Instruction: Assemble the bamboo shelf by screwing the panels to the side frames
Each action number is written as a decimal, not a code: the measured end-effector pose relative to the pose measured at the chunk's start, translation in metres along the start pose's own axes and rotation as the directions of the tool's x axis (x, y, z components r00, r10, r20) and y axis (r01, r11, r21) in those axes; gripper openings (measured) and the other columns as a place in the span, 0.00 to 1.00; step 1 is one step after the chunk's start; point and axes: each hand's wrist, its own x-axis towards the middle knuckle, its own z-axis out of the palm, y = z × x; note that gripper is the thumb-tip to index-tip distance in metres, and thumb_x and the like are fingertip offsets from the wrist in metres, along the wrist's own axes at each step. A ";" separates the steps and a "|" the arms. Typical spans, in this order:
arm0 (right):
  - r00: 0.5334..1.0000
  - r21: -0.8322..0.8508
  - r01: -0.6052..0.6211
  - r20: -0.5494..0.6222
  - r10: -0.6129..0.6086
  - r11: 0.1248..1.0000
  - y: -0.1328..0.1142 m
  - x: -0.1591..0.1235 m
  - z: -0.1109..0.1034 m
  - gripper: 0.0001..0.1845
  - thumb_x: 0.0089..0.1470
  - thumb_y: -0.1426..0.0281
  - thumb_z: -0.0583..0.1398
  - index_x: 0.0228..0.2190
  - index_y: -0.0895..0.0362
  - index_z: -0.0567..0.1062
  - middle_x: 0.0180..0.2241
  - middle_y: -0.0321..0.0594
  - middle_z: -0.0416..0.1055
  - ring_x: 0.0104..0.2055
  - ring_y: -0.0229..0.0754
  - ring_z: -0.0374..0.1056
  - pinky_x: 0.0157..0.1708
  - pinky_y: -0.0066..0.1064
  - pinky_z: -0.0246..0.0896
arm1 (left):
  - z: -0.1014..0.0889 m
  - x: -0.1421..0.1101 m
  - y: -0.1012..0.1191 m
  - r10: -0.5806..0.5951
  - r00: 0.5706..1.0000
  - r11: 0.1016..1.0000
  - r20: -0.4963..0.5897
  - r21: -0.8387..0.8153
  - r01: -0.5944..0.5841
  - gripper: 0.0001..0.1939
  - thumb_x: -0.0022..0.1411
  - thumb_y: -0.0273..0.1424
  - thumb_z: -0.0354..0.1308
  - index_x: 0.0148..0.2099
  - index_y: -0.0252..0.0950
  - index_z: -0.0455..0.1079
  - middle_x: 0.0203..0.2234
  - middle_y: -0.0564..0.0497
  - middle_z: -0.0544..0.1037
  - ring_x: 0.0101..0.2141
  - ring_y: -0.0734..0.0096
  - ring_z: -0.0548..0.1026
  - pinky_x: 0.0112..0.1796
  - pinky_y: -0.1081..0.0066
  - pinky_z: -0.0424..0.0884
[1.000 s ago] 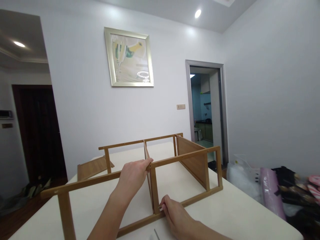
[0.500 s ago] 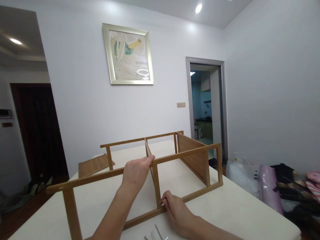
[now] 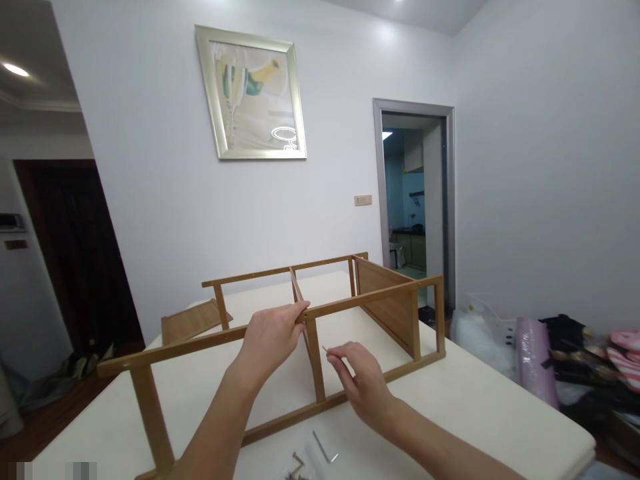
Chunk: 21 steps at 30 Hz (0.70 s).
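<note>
A brown wooden shelf frame (image 3: 370, 299) lies on its side on the white table. My left hand (image 3: 273, 343) is closed around its near upper rail, where the middle crosspiece and the edge of a middle panel (image 3: 296, 287) meet. My right hand (image 3: 363, 377) pinches a small screw (image 3: 325, 349) between thumb and fingertips, just right of the middle crosspiece and apart from it. Below the near lower rail, several screws (image 3: 297, 467) lie by a clear plastic bag, with a silver hex key (image 3: 325, 448) beside them. A wider panel (image 3: 385, 297) spans the frame's right part.
A loose wooden panel (image 3: 190, 323) rests on the white table (image 3: 480, 407) at the far left. Right of the table are a purple wrapped roll (image 3: 535, 360), plastic bags and dark items on the floor. A doorway (image 3: 413, 200) opens in the wall behind.
My right hand has risen from the lower end of the middle crosspiece, with the screw now showing at its fingertips. My left hand keeps its grip. The view has tilted down slightly.
</note>
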 end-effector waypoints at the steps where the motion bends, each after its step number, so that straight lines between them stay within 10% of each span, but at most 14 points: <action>1: 1.000 0.005 0.013 -0.027 -0.012 1.000 -0.006 0.009 -0.002 0.04 0.62 0.71 0.56 0.36 0.54 0.71 0.30 0.38 0.74 0.32 0.39 0.68 0.35 0.31 0.61 | -0.001 -0.001 0.000 0.007 1.000 1.000 0.006 -0.019 -0.006 0.19 0.64 0.33 0.54 0.57 0.46 0.69 0.43 0.53 0.82 0.42 0.61 0.79 0.39 0.67 0.70; 9: 0.999 -0.099 0.004 -0.046 -0.009 0.995 -0.037 0.060 0.004 0.11 0.64 0.69 0.52 0.31 0.56 0.70 0.27 0.38 0.71 0.29 0.38 0.65 0.31 0.30 0.58 | -0.006 -0.002 0.000 -0.002 1.000 0.996 0.020 -0.091 0.004 0.19 0.65 0.32 0.52 0.57 0.47 0.69 0.43 0.54 0.81 0.43 0.63 0.78 0.40 0.68 0.70; 21: 0.993 -0.198 -0.114 -0.038 0.109 0.974 -0.042 0.065 0.015 0.14 0.66 0.68 0.48 0.29 0.55 0.67 0.26 0.38 0.70 0.29 0.39 0.65 0.30 0.30 0.55 | -0.004 -0.001 -0.002 -0.009 1.000 0.995 0.014 -0.101 0.010 0.17 0.66 0.34 0.52 0.56 0.47 0.70 0.41 0.54 0.82 0.41 0.64 0.78 0.40 0.67 0.71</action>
